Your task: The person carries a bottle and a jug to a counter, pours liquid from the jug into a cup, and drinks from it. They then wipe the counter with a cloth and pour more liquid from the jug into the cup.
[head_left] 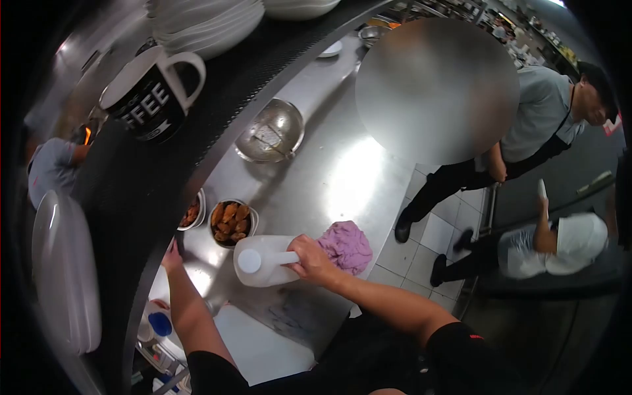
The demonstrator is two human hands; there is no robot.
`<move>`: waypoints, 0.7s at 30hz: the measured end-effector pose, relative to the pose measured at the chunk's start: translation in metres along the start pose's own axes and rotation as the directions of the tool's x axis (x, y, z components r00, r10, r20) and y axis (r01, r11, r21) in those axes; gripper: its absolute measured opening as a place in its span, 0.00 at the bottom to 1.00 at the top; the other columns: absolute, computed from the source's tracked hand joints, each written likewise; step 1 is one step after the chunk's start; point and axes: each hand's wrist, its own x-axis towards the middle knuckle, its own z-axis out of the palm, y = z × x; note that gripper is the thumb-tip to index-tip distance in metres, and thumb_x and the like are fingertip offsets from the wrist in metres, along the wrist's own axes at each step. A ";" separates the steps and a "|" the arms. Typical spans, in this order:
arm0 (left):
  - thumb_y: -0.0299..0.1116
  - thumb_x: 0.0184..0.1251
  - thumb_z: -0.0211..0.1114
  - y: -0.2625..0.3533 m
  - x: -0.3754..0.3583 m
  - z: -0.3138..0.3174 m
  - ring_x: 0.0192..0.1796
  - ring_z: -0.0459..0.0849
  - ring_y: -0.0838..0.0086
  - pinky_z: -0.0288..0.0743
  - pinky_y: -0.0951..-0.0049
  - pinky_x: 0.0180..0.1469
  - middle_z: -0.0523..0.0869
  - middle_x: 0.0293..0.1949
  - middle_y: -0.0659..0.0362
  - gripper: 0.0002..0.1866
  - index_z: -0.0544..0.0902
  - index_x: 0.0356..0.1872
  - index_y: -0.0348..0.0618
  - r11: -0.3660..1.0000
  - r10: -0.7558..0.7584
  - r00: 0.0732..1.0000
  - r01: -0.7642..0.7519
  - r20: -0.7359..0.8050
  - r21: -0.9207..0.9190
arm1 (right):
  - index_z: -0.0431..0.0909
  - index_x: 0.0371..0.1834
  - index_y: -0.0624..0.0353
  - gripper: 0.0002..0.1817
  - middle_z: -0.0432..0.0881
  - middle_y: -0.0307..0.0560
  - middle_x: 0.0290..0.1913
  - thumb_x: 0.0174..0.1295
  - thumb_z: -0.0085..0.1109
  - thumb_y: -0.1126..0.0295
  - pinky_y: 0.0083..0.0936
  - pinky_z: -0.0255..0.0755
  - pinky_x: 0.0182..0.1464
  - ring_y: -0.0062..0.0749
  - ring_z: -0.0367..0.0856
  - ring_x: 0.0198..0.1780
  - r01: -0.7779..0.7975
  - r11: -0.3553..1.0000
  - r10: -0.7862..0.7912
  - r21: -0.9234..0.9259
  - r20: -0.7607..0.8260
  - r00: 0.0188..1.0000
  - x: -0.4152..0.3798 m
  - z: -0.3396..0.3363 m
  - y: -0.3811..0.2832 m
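My right hand is wrapped round the handle of a white translucent jug with a white cap, above the steel counter. Beside that hand lies a lump of purple dough. My left hand reaches to the shelf's edge, close to a container of reddish-brown food; its fingers are mostly hidden, so its grip is unclear. Between the jug and that container stands a round tub of brown pieces.
A black shelf with a coffee mug and stacked plates overhangs the left. A metal bowl sits farther back. A white board lies near my body. Several people stand beyond the counter.
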 end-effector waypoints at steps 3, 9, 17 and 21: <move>0.24 0.80 0.46 0.021 -0.008 0.005 0.72 0.81 0.44 0.85 0.42 0.70 0.80 0.71 0.45 0.25 0.74 0.75 0.33 0.999 0.034 0.995 -0.032 -0.089 0.023 | 0.78 0.41 0.58 0.15 0.82 0.51 0.42 0.60 0.77 0.71 0.49 0.74 0.54 0.55 0.78 0.51 -0.041 0.999 0.041 -0.012 0.020 0.999 0.000 -0.006 -0.007; 0.28 0.82 0.51 0.081 -0.050 0.028 0.68 0.83 0.43 0.89 0.46 0.67 0.80 0.69 0.40 0.24 0.73 0.73 0.27 0.980 0.197 0.977 -0.192 -0.083 0.055 | 0.77 0.43 0.59 0.15 0.83 0.52 0.43 0.60 0.76 0.72 0.49 0.75 0.53 0.56 0.79 0.50 -0.029 1.000 0.029 -0.006 0.005 1.000 -0.009 -0.003 -0.021; 0.41 0.87 0.54 0.141 -0.169 0.094 0.65 0.86 0.44 0.90 0.48 0.65 0.84 0.67 0.43 0.26 0.75 0.72 0.29 0.977 0.197 0.980 -0.196 -0.001 0.088 | 0.81 0.61 0.59 0.27 0.84 0.57 0.58 0.55 0.77 0.74 0.46 0.76 0.63 0.57 0.81 0.60 -0.072 0.995 0.075 0.072 -0.043 0.996 -0.029 -0.022 -0.034; 0.49 0.86 0.57 0.162 -0.247 0.109 0.68 0.85 0.45 0.90 0.50 0.60 0.82 0.72 0.46 0.29 0.74 0.78 0.44 0.978 0.104 0.969 -0.141 0.223 0.155 | 0.78 0.70 0.53 0.34 0.82 0.56 0.67 0.57 0.75 0.72 0.55 0.65 0.77 0.58 0.76 0.72 -0.051 0.955 0.095 -0.291 0.139 0.986 -0.063 -0.063 0.018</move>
